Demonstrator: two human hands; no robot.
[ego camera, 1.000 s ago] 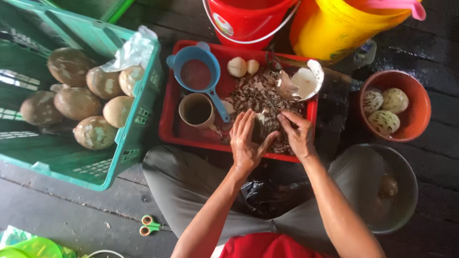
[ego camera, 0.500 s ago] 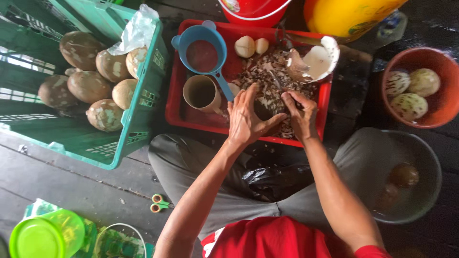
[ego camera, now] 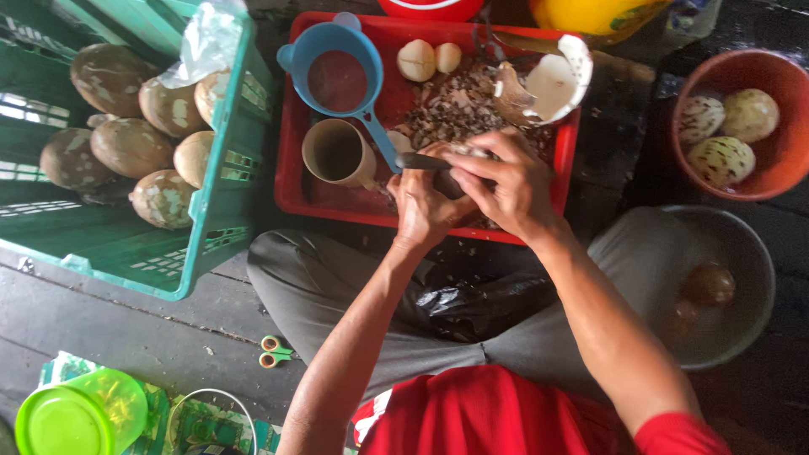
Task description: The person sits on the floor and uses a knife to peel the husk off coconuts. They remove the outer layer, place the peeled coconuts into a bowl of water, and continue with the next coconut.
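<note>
Now | both hands clamped together on small brown piece | over red tray

There is only one view, from the camera on the person's head. It looks almost straight down, from near, at the lap, the forearms and the red tray on the dark floor. The green crate lies at the picture's left.

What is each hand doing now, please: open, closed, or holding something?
Left hand: closed, holding a small round piece against the knife.
Right hand: closed over the same piece; grip unclear.
</note>
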